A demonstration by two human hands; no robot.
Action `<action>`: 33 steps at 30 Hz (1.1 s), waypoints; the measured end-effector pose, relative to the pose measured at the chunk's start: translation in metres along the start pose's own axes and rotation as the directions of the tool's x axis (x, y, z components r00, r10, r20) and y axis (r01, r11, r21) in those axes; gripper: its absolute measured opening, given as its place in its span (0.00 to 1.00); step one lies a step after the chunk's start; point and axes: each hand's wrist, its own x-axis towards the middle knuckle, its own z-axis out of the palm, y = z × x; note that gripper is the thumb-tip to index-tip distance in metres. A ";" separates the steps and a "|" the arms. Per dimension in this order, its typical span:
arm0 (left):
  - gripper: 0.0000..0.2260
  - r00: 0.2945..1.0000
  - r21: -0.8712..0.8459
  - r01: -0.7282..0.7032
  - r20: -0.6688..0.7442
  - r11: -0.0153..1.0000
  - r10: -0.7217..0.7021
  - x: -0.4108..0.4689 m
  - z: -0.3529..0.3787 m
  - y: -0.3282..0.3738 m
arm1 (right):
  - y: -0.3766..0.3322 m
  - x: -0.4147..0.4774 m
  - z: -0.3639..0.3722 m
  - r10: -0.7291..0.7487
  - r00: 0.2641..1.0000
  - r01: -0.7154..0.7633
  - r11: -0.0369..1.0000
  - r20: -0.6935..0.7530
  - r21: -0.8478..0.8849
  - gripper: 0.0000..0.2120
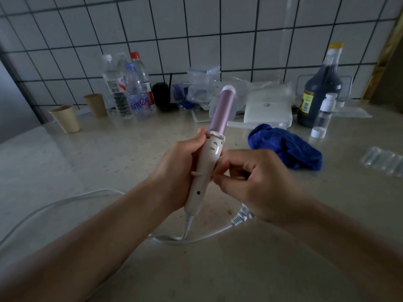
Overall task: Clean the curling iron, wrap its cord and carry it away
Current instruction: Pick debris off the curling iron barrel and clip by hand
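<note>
The grip of the left hand [174, 171] wraps fully round the handle of the curling iron [206, 164], its barrel upright above the desk [272, 258]. The right hand [257, 182] touches the handle with curled fingers; whether it pinches is unclear. The cord [65, 200] trails across the desk.

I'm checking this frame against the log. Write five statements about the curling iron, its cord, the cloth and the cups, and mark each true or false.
1. The left hand grips the curling iron by its handle. True.
2. The blue cloth is wrapped round the iron's barrel. False: it lies on the counter, right of the iron, and no hand touches it.
3. The cord is wound round the handle. False: it trails loose over the counter.
4. Two paper cups stand at the left, near the tiled wall. True.
5. The barrel points down at the counter. False: it points up and away from the person.
</note>
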 end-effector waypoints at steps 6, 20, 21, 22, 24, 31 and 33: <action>0.21 0.999 -0.023 0.016 0.046 1.000 -0.015 -0.001 0.001 0.004 | 0.004 0.005 -0.012 -0.022 0.988 0.013 0.998 -0.152 -0.059 0.07; 0.27 0.996 -0.069 0.041 0.087 0.997 -0.035 -0.004 0.000 0.006 | -0.002 -0.002 0.001 0.022 0.997 -0.019 0.999 0.074 -0.050 0.05; 0.27 0.996 -0.068 0.039 0.088 0.997 -0.033 -0.004 0.001 0.006 | -0.002 -0.002 0.002 0.021 0.996 -0.017 0.999 0.084 -0.050 0.05; 0.26 0.996 -0.066 0.033 0.087 0.997 -0.028 -0.003 0.001 0.006 | -0.002 -0.001 0.002 0.012 0.998 -0.009 0.999 0.063 -0.049 0.05; 0.22 0.996 -0.068 0.027 0.083 0.997 -0.021 -0.002 0.002 0.005 | 0.000 0.001 -0.004 0.002 1.000 -0.004 0.999 -0.030 -0.052 0.07; 0.25 0.996 -0.102 0.062 0.077 0.993 -0.054 -0.001 0.000 0.002 | -0.008 -0.003 0.000 0.057 0.977 -0.041 0.996 0.204 -0.078 0.04; 0.26 0.996 -0.126 0.066 0.073 0.990 -0.057 0.000 0.000 0.002 | -0.007 -0.003 -0.002 0.063 0.976 -0.052 0.997 0.207 -0.060 0.05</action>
